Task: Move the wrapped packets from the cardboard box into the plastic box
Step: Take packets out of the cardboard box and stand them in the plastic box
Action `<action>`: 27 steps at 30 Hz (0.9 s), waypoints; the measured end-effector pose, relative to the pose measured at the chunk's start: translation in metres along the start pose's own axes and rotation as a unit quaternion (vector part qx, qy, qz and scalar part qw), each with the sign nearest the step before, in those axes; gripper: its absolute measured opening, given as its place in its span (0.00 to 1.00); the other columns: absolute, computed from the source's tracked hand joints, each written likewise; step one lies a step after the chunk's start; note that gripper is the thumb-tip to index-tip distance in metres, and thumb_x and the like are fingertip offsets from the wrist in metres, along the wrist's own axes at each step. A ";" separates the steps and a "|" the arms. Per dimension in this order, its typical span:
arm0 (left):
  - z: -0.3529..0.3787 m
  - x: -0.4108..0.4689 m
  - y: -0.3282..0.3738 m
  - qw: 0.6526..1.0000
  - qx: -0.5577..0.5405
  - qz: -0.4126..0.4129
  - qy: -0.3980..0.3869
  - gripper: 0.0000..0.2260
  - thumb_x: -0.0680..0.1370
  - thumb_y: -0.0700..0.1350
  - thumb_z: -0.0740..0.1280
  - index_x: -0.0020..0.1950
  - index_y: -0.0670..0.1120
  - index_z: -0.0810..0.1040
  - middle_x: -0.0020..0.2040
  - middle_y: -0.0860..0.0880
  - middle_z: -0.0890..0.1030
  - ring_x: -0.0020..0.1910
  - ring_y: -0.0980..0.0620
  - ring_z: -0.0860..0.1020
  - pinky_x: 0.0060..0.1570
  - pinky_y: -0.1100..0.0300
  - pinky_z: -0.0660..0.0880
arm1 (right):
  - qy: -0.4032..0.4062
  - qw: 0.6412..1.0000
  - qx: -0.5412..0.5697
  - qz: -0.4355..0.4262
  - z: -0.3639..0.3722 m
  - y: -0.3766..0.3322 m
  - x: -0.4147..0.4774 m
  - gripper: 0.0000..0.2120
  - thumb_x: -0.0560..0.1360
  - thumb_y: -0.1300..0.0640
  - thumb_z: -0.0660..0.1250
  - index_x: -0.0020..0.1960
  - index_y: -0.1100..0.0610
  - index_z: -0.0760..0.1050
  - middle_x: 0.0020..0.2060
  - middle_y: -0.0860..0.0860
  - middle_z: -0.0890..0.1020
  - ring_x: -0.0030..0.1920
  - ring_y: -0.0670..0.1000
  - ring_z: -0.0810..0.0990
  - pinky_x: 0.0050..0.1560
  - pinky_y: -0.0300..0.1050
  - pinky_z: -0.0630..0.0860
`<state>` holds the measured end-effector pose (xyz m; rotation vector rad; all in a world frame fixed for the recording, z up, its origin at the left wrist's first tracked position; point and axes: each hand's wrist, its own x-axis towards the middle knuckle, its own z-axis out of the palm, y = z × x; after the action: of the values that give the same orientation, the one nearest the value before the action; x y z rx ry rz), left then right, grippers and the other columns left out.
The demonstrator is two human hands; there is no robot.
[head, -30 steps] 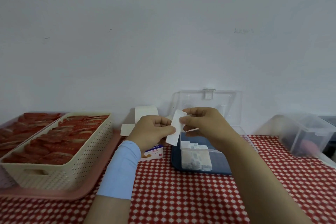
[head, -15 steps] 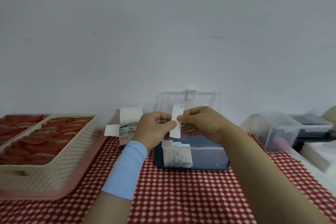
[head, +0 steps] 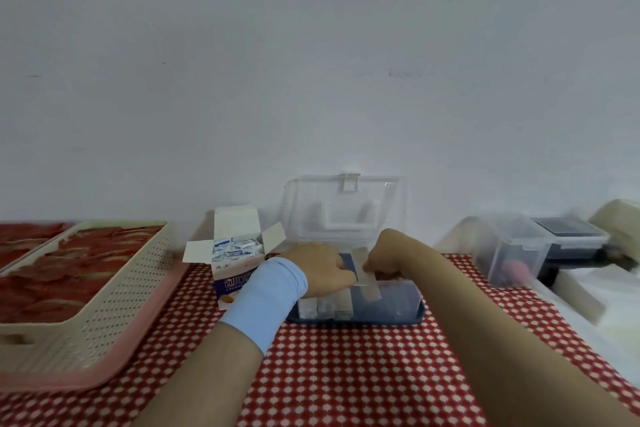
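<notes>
An open white and blue cardboard box (head: 231, 274) stands left of centre, with several wrapped packets (head: 232, 248) showing in its top. To its right sits the clear plastic box (head: 398, 302) on a dark blue base, its lid (head: 346, 208) raised against the wall. White packets (head: 323, 306) stand in a row at its left end. My left hand (head: 320, 269) and my right hand (head: 388, 255) are both down inside the plastic box, pinching one long white packet (head: 366, 279) that slopes into it.
A cream perforated basket (head: 104, 302) of red items sits on a pink tray (head: 114, 362) at the left. A second clear container (head: 509, 253) and a dark-lidded box (head: 568, 236) stand at the right. A red and white patterned cloth (head: 346, 374) covers the table.
Both hands have come down from chest height into the plastic box, carrying the long white packet with them. The camera view has tilted and shifted, so the cardboard box is fully visible.
</notes>
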<state>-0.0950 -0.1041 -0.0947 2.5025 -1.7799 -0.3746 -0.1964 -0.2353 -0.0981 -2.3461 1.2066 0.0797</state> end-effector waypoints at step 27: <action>0.014 0.012 0.001 0.986 0.150 0.054 -0.057 0.08 0.75 0.54 0.67 0.45 0.50 0.75 0.39 0.50 0.77 0.39 0.49 0.76 0.41 0.57 0.72 | -0.163 0.972 0.049 0.162 0.004 -0.011 0.003 0.12 0.83 0.61 0.60 0.45 0.66 0.77 0.39 0.58 0.80 0.51 0.53 0.84 0.51 0.42 0.78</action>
<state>-0.0953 -0.1140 -0.1106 2.6062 -2.1529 -0.2660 -0.1857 -0.2307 -0.0978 -1.9374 1.3738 0.4848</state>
